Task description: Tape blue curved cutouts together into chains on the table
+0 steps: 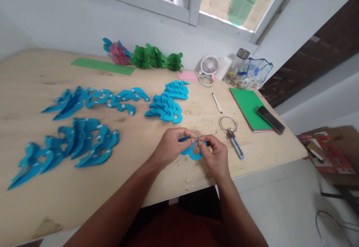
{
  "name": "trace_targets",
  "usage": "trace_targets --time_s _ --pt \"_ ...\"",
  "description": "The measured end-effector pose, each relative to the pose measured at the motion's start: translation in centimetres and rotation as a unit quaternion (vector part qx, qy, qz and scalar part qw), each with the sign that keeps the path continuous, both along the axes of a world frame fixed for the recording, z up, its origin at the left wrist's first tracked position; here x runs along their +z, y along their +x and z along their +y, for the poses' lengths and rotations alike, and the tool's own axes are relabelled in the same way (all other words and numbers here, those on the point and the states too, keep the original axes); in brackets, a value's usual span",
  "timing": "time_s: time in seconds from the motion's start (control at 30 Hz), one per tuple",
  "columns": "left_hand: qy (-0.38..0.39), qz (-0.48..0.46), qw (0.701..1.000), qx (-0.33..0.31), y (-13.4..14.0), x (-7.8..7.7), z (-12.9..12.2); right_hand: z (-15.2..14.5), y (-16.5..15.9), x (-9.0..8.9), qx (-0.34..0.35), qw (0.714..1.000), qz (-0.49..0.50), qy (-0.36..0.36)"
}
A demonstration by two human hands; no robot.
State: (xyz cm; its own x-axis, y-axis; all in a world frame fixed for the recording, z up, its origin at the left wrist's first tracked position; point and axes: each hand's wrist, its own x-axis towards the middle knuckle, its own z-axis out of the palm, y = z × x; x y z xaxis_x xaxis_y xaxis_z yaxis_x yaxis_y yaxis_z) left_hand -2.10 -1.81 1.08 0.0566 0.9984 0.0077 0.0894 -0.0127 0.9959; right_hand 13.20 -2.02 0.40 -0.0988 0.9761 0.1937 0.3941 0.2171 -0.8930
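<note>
Near the table's front edge, my left hand [174, 144] and my right hand [215, 154] meet over a curved blue paper cutout [197, 156]. Both hands pinch it at its upper edge with thumb and forefinger, fingertips almost touching. Something small and pale shows between the fingertips, too small to name. Beyond my hands sit two bunches of folded blue paper cutouts [164, 108]. More blue cutouts with white tape squares [95, 142] spread over the left side of the table. Thread snips [235, 143] and a wire coil [228, 123] lie right of my right hand.
Green paper ornaments [155, 57] and a pink one [119, 53] stand along the wall. A small fan [209, 66], tape roll [205, 80] and bottle [238, 65] are at the back right. A pen [217, 102], green notebook [246, 108] and phone [270, 120] lie nearer.
</note>
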Motion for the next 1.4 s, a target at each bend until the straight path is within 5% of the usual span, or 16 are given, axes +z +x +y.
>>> trace_targets --time_s 1.03,1.4 --pt "0.028 0.028 0.999 0.012 0.19 -0.14 -0.01 -0.61 -0.35 0.33 -0.012 0.999 -0.030 0.011" --pt "0.033 0.059 0.998 0.015 0.28 -0.32 -0.02 -0.76 -0.15 -0.16 -0.001 0.998 0.049 -0.037"
